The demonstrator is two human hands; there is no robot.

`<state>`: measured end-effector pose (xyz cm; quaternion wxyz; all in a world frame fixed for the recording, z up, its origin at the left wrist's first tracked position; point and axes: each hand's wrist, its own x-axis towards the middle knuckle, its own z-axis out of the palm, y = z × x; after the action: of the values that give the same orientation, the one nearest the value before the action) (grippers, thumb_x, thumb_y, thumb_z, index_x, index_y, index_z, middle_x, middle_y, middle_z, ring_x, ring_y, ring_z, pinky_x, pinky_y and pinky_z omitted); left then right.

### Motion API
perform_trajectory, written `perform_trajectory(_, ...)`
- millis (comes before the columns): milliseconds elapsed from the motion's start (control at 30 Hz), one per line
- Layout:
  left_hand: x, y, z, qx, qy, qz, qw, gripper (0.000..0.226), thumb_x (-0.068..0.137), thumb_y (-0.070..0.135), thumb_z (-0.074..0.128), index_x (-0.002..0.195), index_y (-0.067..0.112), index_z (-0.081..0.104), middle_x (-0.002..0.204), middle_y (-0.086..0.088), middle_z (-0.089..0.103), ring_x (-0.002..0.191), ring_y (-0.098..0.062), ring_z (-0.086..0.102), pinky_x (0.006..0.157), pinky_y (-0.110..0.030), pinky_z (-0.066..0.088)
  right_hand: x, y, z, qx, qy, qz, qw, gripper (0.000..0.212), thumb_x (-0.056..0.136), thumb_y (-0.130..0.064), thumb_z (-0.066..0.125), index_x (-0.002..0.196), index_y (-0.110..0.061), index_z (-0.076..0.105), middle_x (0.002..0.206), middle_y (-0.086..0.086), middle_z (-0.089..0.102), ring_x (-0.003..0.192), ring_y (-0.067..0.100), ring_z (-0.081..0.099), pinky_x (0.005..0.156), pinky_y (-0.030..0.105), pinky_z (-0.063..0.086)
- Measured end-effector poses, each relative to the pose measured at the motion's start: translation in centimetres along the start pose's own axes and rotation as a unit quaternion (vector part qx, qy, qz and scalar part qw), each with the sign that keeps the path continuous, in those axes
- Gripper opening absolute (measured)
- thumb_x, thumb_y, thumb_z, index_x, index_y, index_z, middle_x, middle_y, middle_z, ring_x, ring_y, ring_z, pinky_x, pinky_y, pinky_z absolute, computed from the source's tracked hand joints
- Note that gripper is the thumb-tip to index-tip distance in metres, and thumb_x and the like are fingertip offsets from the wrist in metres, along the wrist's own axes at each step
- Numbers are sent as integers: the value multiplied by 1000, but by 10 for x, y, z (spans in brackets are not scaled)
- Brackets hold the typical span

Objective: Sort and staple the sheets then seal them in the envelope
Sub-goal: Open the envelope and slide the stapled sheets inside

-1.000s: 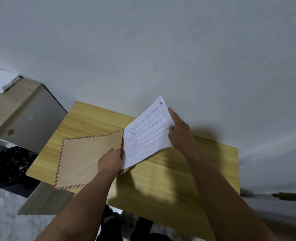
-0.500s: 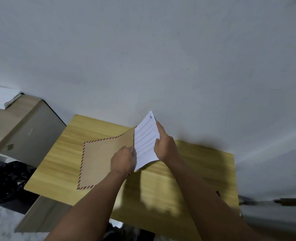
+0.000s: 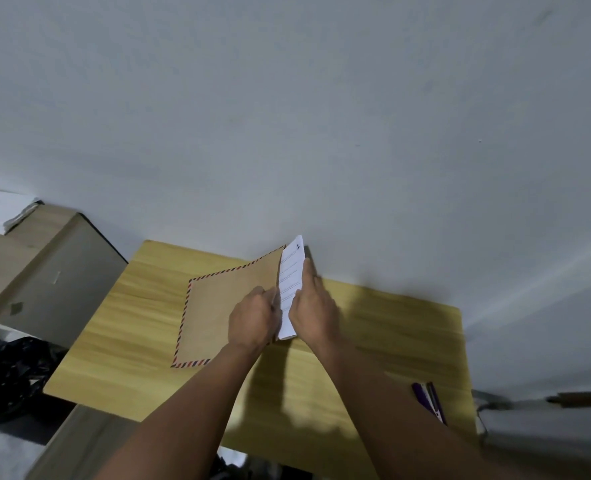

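**Sheets most of the way into the envelope**

Nearest to us, at the right edge of the wooden table [image 3: 141, 344], we see a purple stapler [image 3: 429, 401] lying flat, well apart from both hands.

Further in, our two forearms reach to the middle of the table. Our left hand [image 3: 252, 318] curls its fingers round the open right edge of the brown envelope [image 3: 228, 306], gripping it at the mouth. The envelope has a red-and-blue striped border; its far right corner looks raised, though we cannot tell how much of it rests on the table. Our right hand [image 3: 313, 313] holds the white printed sheets [image 3: 290, 289] at their right edge, fingers stretched along the paper and thumb tucked against it. Only a narrow strip of the sheets shows between the hands; the rest is inside the envelope.

Beyond the table stands a plain pale wall [image 3: 322, 116]. To the far left, a stack of white paper [image 3: 1, 211] sits on a lower wooden unit [image 3: 20, 258], with a black plastic bag [image 3: 6, 375] on the floor below it.
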<state>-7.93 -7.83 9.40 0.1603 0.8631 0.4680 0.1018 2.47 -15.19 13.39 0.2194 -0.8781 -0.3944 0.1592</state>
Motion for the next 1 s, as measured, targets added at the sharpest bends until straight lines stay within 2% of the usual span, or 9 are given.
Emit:
perform_trajectory(133,3,-1,1,1,-6,13,1000,33,105,44,50,89,18,61,75,-1,47,62,-29,52,53,-30,36,-3,-1,4,-11,-1,-17,1000,74,99,-25,49,163,-22,12,147,1,48,121,30,58,95,45,48)
perform_trajectory(233,3,-6,1,-5,2,-4,1000,42,107,50,41,87,18,59,75,-1,46,64,-30,50,56,-31,36,1,3,-3,-8,5,-16,1000,59,100,-30,52,156,-27,34,131,0,61,120,26,60,100,45,43)
perform_trajectory(400,2,-3,-6,6,17,-11,1000,38,106,45,45,85,17,60,72,0,41,62,-34,50,54,-32,38,4,0,-15,-58,53,-51,996,31,100,-30,55,130,-25,61,107,-6,72,102,21,68,89,38,38)
perform_trajectory(567,2,8,-23,-18,9,27,999,10,97,27,61,93,19,65,74,1,45,58,-29,49,49,-29,31,4,3,-15,-61,37,-43,997,26,99,-33,58,124,-29,65,107,-6,76,104,20,69,88,38,39)
perform_trajectory(633,4,12,-28,-29,4,57,998,9,95,24,60,101,20,67,79,0,50,62,-28,53,51,-29,30,1,4,-11,-59,23,-46,997,22,99,-33,58,119,-30,67,104,-5,77,102,21,69,87,38,37)
perform_trajectory(733,5,17,-32,-28,10,69,997,14,98,27,57,105,19,67,83,-1,51,67,-29,55,54,-31,31,0,5,-8,-47,20,-39,998,11,95,-30,55,93,-29,66,91,-4,76,94,24,68,84,39,38)
perform_trajectory(800,6,18,-32,-33,11,69,997,14,99,27,57,106,20,67,82,-1,50,66,-28,55,54,-31,31,2,5,-8,-46,-3,-39,998,16,95,-26,51,81,-28,59,86,-3,72,91,24,67,80,39,35)
perform_trajectory(900,6,17,-32,-44,3,66,997,11,96,22,57,104,21,66,81,-1,51,67,-28,56,54,-32,34,7,5,-13,-57,-72,-61,994,25,96,-24,46,94,-29,70,87,-7,70,95,23,66,82,41,35)
perform_trajectory(1000,6,15,-31,-51,3,56,997,16,94,18,56,105,20,68,81,-2,52,68,-29,57,54,-34,40,9,7,-16,-15,-58,-60,996,34,98,-25,46,122,-37,67,101,-9,76,101,20,67,91,44,41)
